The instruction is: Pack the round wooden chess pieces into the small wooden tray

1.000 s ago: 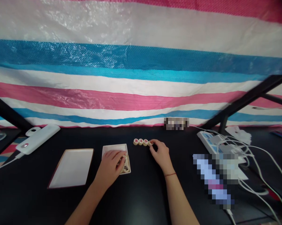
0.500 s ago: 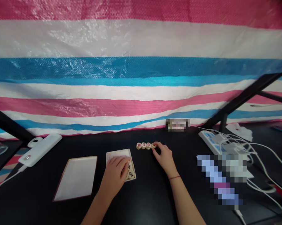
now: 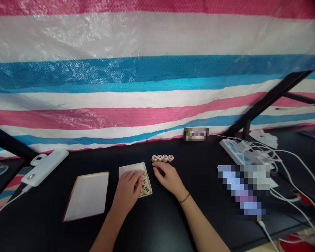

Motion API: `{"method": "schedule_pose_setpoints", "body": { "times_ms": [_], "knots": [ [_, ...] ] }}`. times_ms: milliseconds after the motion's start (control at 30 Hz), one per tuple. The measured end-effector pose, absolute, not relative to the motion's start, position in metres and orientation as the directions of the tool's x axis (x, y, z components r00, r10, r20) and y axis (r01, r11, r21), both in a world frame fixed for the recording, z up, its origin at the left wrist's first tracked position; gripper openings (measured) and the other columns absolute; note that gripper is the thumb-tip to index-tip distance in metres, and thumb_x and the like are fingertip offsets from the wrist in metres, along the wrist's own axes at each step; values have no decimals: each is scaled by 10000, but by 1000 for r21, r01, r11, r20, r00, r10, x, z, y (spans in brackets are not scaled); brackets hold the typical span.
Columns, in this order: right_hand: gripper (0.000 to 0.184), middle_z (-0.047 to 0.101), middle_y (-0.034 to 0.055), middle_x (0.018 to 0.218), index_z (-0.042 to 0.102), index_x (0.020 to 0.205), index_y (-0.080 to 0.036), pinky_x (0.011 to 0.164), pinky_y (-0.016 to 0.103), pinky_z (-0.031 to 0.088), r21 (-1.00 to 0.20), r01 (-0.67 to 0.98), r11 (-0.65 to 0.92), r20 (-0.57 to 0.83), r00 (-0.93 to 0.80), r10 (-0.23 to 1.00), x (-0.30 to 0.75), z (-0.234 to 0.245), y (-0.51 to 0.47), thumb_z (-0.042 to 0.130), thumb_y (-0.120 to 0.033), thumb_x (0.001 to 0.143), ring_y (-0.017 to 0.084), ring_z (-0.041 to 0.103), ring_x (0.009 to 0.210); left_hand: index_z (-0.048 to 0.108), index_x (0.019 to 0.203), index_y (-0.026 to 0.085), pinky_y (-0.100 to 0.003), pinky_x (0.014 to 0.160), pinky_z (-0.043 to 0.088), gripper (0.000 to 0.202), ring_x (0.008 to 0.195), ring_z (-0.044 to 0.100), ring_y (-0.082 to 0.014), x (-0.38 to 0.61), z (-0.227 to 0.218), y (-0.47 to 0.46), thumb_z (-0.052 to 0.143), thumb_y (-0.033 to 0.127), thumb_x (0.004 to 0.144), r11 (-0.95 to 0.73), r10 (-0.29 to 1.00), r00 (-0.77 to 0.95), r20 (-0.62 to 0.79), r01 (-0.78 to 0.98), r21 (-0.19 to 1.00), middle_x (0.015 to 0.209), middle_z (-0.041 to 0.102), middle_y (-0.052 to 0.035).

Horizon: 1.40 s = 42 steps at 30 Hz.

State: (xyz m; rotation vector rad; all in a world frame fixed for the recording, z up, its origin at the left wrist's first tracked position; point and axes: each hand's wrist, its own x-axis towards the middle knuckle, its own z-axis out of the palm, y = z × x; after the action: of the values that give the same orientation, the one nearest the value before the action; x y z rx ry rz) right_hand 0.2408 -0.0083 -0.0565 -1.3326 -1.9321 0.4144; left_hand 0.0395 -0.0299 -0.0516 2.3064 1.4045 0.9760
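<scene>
Right hand (image 3: 169, 179), drawn back from the row's end, lies open and empty just below four Chinese chess pieces (image 3: 162, 158) set in a left-to-right row, nearer them than the left hand (image 3: 127, 191), curled, grip unclear, over further pieces (image 3: 146, 189) on a white tray (image 3: 128, 168).

probably tight between tray (image 3: 129, 167) and pieces (image 3: 162, 158)

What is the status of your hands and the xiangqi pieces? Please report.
Left hand over small white tray, on xiangqi pieces. Right hand just short of row of four pieces, not touching. Larger white tray left of left hand.
</scene>
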Motion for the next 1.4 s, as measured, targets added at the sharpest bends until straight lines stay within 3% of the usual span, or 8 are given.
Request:
{"method": "schedule_pose_setpoints", "body": {
  "times_ms": [133, 333, 567, 733, 867, 967, 1400],
  "knots": [
    [214, 712, 35, 891, 662, 1019, -221, 763, 313, 516, -663, 622, 416, 318, -269, 909, 231, -61, -9, 488, -211, 895, 178, 656, 755, 676, 1038, 227, -401, 833, 525, 247, 905, 655, -227, 35, -50, -27, 463, 224, 912, -474, 864, 262, 430, 712, 519, 966, 718, -55],
    [216, 677, 13, 817, 627, 1080, -227, 703, 290, 499, -686, 604, 407, 262, -317, 912, 225, -58, -13, 499, -214, 907, 178, 625, 733, 675, 1051, 211, -402, 847, 508, 248, 926, 645, -235, 33, -52, -26, 475, 221, 905, -441, 859, 209, 467, 765, 470, 986, 709, -69],
    [241, 661, 33, 849, 598, 1132, -196, 726, 301, 489, -698, 602, 387, 248, -302, 920, 221, -62, -14, 505, -275, 924, 189, 617, 764, 685, 1061, 208, -407, 795, 457, 327, 956, 599, -263, 35, -43, -21, 459, 115, 844, -223, 951, 134, 280, 923, 314, 1060, 701, -76],
    [282, 683, 58, 966, 595, 1189, -209, 790, 311, 464, -655, 635, 410, 241, -338, 910, 220, -59, -18, 426, -258, 969, 197, 635, 852, 688, 1071, 190, -376, 809, 437, 325, 933, 583, -242, 21, -30, -14, 419, 145, 892, -215, 968, 175, 182, 949, 231, 1083, 684, -77],
    [284, 684, 61, 986, 596, 1199, -212, 795, 314, 438, -629, 675, 385, 205, -334, 920, 216, -54, -19, 439, -297, 978, 208, 635, 894, 701, 1037, 193, -404, 778, 417, 302, 921, 575, -275, 17, -31, -15, 425, 256, 933, -174, 980, 163, 116, 980, 94, 1007, 707, -80],
    [275, 684, 63, 1021, 619, 1156, -208, 803, 312, 416, -623, 691, 366, 196, -315, 929, 214, -53, -18, 421, -300, 989, 210, 631, 935, 705, 1028, 199, -412, 789, 409, 311, 955, 572, -279, 19, -34, -19, 411, 258, 945, -200, 977, 197, 76, 979, 33, 1091, 700, -80],
    [294, 674, 28, 855, 639, 1138, -211, 732, 286, 370, -641, 688, 339, 211, -267, 940, 213, -56, -19, 441, -362, 983, 180, 615, 801, 696, 1063, 190, -428, 790, 432, 326, 1002, 575, -313, 14, -35, -24, 407, 217, 915, -186, 982, 186, -12, 982, 32, 1150, 670, -113]
  ]
}}
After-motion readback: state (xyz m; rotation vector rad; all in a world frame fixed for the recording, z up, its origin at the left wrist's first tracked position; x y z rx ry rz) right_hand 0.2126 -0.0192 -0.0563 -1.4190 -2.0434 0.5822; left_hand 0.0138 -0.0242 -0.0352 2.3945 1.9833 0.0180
